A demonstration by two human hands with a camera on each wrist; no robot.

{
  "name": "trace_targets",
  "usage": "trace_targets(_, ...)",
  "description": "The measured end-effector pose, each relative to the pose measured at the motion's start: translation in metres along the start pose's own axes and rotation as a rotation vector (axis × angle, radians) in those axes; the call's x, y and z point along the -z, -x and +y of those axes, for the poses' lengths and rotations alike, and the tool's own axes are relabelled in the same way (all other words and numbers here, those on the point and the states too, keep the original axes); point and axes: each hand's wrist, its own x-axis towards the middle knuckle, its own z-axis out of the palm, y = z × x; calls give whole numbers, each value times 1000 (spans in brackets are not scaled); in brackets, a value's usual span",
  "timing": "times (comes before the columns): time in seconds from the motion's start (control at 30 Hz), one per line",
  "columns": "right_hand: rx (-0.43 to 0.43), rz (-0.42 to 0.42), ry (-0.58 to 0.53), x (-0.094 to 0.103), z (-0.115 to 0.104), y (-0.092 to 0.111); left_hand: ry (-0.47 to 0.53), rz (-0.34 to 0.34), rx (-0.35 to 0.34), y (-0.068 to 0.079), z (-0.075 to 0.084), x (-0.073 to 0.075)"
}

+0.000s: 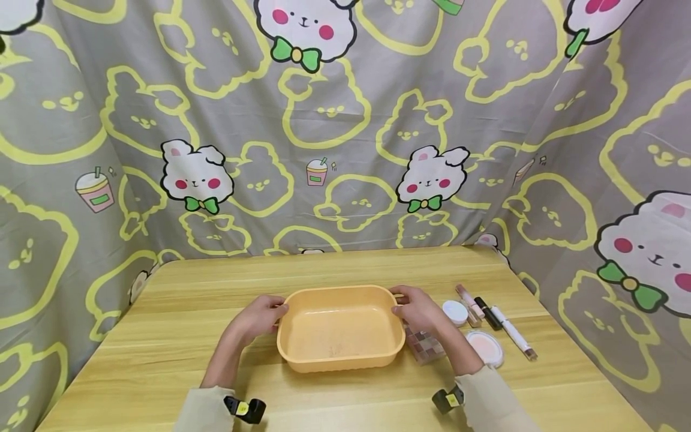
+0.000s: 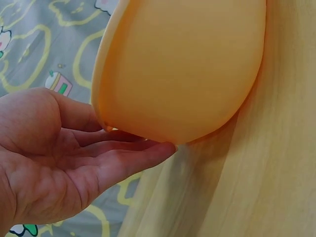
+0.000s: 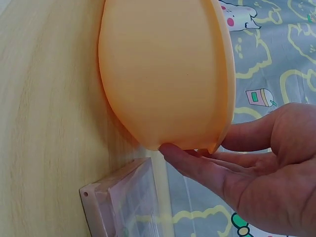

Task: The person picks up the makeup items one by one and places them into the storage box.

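An orange-yellow plastic basin (image 1: 341,363), rectangular with rounded corners, is at the middle of the table. At its left end my left hand (image 1: 260,318) grips the rim, thumb on top and fingers beneath. My right hand (image 1: 420,309) holds the opposite end the same way. Both wrist views show the basin's outer side, with the left fingers (image 2: 131,160) and right fingers (image 3: 197,165) against its end. Beside the right hand lies an eyeshadow palette (image 1: 425,348) with a clear lid, partly hidden by the basin and forearm.
Right of the basin lie a round white jar (image 1: 455,312), a round compact (image 1: 484,348), a black tube (image 1: 488,314), a white pen-like stick (image 1: 514,333) and a pink tube (image 1: 469,301). A patterned curtain (image 1: 345,198) borders the wooden table (image 1: 216,273).
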Motion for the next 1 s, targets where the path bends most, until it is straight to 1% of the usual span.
trace_targets(0.2,-12,4,-11,0,-1,1,11,19,1,0,-2,-2)
trace_targets(0.33,-15,32,9,-2,-2,1,19,22,-4,-1,-4,-2)
trace_targets(0.6,-12,93,57,-5,-2,0,110,4,-5,-5,-9,-1)
trace_targets(0.77,-17,94,13,-5,-1,1,159,4,-6,-4,-10,-1)
trace_targets(0.87,-23,93,-13,-5,0,1,172,6,-3,-3,-11,-1)
trace_targets(1.0,-27,99,-29,-6,-1,1,175,-2,-17,-2,-11,-1)
